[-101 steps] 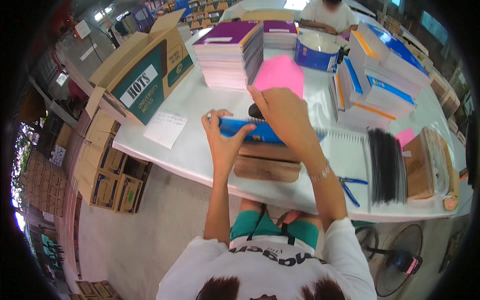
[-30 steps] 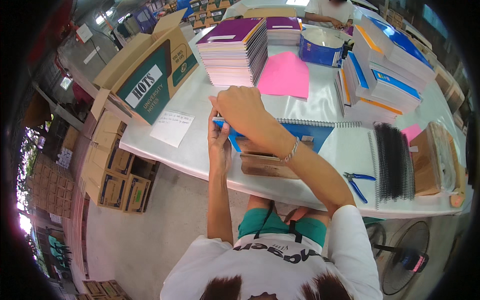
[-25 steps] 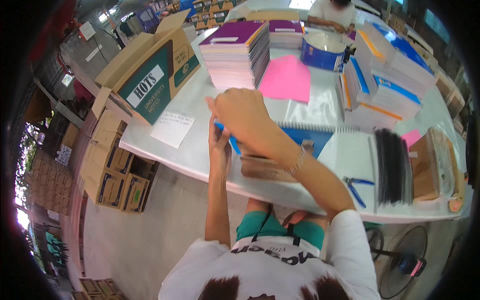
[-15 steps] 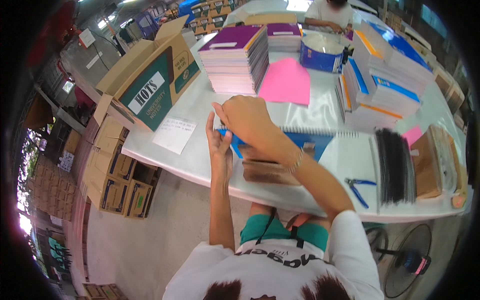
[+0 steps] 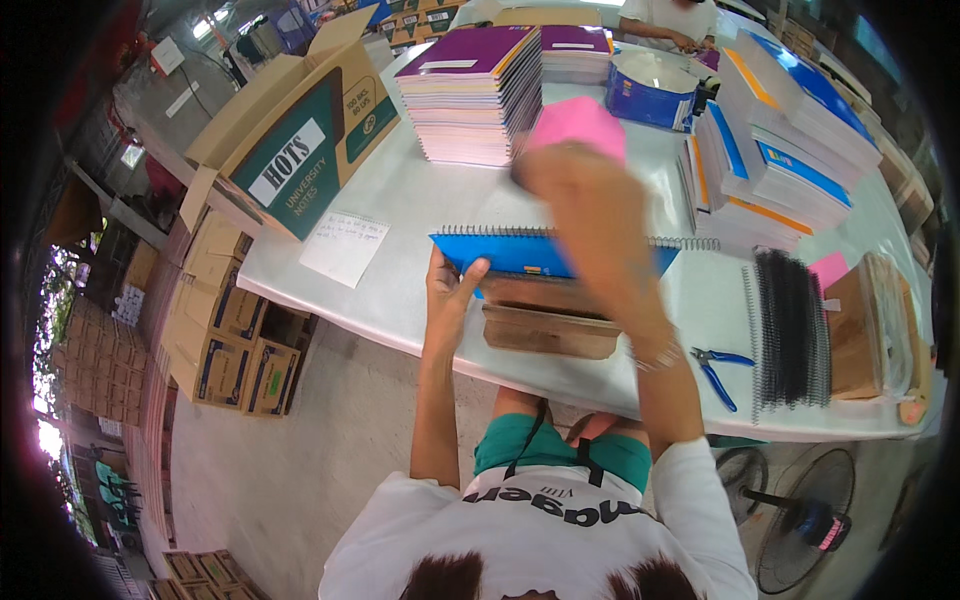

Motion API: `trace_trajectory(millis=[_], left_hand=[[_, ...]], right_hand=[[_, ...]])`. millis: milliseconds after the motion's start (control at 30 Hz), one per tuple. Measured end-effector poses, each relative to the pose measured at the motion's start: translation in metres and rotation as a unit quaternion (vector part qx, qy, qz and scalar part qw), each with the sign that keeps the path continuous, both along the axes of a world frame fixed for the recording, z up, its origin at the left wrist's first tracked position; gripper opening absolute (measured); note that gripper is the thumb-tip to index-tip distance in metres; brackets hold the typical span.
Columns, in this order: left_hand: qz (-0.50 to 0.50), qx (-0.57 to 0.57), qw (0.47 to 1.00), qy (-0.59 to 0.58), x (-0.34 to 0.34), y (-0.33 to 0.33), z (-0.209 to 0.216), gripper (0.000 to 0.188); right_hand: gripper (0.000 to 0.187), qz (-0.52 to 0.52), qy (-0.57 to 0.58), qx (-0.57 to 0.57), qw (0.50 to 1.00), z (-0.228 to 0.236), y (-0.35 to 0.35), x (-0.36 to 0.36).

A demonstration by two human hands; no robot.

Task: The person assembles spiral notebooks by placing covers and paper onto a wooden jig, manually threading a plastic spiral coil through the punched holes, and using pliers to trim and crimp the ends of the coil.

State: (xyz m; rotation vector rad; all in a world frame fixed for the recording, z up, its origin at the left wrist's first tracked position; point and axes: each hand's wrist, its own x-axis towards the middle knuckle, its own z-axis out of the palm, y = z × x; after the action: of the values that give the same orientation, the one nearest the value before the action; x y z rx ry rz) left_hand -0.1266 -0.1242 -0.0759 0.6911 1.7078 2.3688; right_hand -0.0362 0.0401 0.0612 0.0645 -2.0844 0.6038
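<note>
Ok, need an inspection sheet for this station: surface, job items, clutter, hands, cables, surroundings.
Surface: white table, glossy.
Job items: blue notebook, wire coil along its top edge and extending past its right end; wooden block on its near side.
Clutter: blue-handled cutters, dark coil bundle, pink sheet, purple notebook stack, open carton.
Hands: left hand grips the notebook's left end; right hand blurred, grip unclear.
Cables: thin dark line on the wall at left, possibly one.
Surroundings: person across the table, fan at right, stacked cartons at left.
</note>
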Motion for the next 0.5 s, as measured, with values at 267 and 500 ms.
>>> trace_trajectory(millis=[267,500], left_hand=[[0.112,0.020,0.993,-0.016,0.045,0.030,0.001,0.043],[0.146,0.014,0.988,0.051,0.072,0.023,0.035,0.033]], right_hand=[[0.039,-0.447,-0.039,-0.222,0.865,-0.072,0.127,0.141],[0.033,-0.335,-0.158,-0.003,0.929,-0.177,0.130,0.184]])
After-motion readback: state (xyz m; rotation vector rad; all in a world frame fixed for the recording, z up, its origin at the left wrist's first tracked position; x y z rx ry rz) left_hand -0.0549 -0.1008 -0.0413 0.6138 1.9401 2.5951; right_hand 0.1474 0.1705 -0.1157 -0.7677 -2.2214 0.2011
